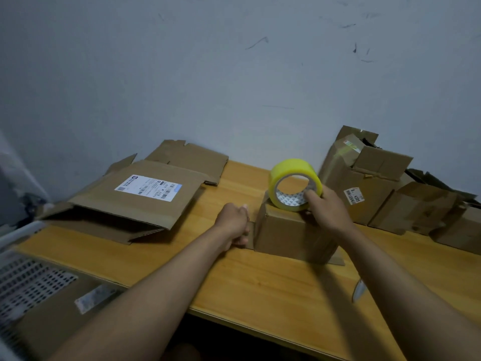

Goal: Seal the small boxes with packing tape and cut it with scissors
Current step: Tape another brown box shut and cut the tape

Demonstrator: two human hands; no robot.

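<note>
The small brown cardboard box sits on the light wooden tabletop, just past the middle of the view toward 3 o'clock. The right hand grasps the yellow roll of packing tape, with at least 1 finger hooked into its patterned core, and the roll stands on edge on the box's top. The left hand presses against the box's 9 o'clock side with fingers curled; blur makes it hard to say whether it pinches a flap, a tape end or only steadies the wall. This looks like the taping step, with the strip being laid or about to be laid across the top seam. The next move probably calls for drawing the roll along the seam while the left hand keeps the box from sliding, then reaching for scissors. A pale blade-like object lies at 5 o'clock of the box, possibly those scissors. A flattened labelled carton lies at 9 o'clock, and stacked brown boxes stand at 3 o'clock.
</note>
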